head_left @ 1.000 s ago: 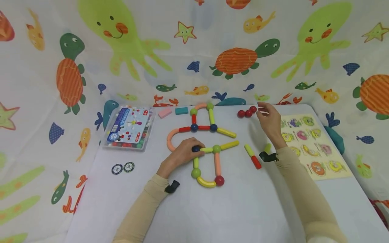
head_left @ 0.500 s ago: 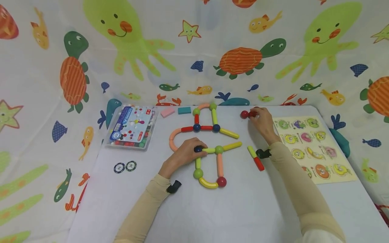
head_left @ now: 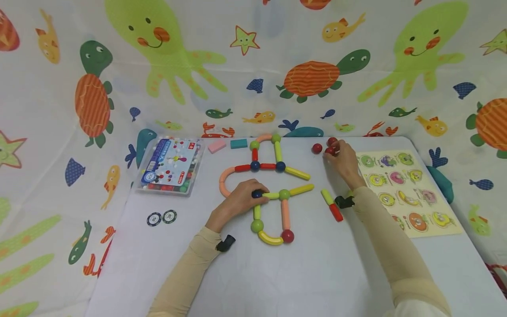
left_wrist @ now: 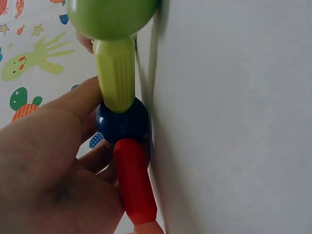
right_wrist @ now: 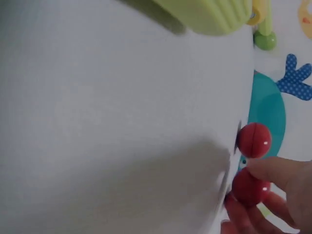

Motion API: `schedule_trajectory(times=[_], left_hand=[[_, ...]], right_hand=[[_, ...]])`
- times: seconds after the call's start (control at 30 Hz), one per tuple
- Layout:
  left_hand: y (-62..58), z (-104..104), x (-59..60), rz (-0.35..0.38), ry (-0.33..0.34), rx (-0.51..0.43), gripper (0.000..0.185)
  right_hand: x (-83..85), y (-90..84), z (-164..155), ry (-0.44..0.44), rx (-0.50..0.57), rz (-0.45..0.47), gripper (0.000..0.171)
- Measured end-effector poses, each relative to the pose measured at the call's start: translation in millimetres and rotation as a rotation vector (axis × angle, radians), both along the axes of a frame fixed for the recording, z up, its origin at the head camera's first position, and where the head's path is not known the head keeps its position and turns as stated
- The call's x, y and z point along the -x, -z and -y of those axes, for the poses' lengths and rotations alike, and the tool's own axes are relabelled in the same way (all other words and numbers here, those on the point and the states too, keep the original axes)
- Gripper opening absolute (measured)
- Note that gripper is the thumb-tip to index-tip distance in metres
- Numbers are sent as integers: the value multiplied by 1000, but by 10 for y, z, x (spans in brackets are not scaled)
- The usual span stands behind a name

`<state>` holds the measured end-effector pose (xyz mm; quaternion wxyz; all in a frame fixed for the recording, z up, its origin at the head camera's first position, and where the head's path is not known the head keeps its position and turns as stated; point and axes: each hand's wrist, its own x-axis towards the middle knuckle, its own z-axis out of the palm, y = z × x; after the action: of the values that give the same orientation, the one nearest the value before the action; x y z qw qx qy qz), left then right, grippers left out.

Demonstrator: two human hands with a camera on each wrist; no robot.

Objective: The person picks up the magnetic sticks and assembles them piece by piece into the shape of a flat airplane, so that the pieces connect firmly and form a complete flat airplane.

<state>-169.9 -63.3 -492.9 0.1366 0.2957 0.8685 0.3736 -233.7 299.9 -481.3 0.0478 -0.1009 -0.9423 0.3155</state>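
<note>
Sticks and balls joined into a figure lie mid-table in the head view. My left hand (head_left: 240, 200) grips its dark blue ball (head_left: 257, 193), fingers curled round it. In the left wrist view a yellow-green stick (left_wrist: 116, 73) and a red stick (left_wrist: 135, 183) meet that blue ball, with a green ball (left_wrist: 112, 17) beyond. At the back right, my right hand (head_left: 345, 164) pinches a red ball (right_wrist: 249, 187) between thumb and fingers. Two other red balls lie near it: one to its left (head_left: 317, 148), the other just behind (head_left: 332, 141).
A clear box (head_left: 184, 176) of parts stands at the back left. Two poker chips (head_left: 162, 217) lie in front of it. Pink (head_left: 217, 146) and teal (head_left: 239, 143) blocks sit at the back edge. Loose sticks (head_left: 332, 205) and a fruit sheet (head_left: 412, 193) are on the right.
My right hand has come down onto the red balls and now pinches one, which is drawn slightly apart from the other two. My left hand keeps its grip on the blue ball.
</note>
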Motion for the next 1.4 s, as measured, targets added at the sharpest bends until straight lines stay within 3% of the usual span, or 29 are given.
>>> schedule_trajectory(times=[0.23, 0.4, 0.57, 0.8, 0.93, 1.17, 1.4], left_hand=[[10, -1, 12, 1, -5, -6, 29], [-32, -10, 40, 22, -21, -21, 34], [-136, -151, 85, 31, 13, -6, 37], [-331, -599, 154, 21, 110, 138, 45], [-370, -836, 157, -6, 122, 253, 46], [-343, -1103, 157, -20, 105, 394, 38], [-270, -1178, 176, -27, 89, 414, 24]], right_hand=[[-302, -149, 101, -21, 204, -121, 53], [-596, -178, 275, -48, 262, -80, 57], [-794, -80, 418, -122, 235, -50, 50], [-900, 15, 491, -174, 156, -39, 45], [-943, 30, 485, -221, 133, -39, 44], [-965, 51, 462, -265, 100, -50, 42], [-963, 50, 462, -280, 100, -47, 41]])
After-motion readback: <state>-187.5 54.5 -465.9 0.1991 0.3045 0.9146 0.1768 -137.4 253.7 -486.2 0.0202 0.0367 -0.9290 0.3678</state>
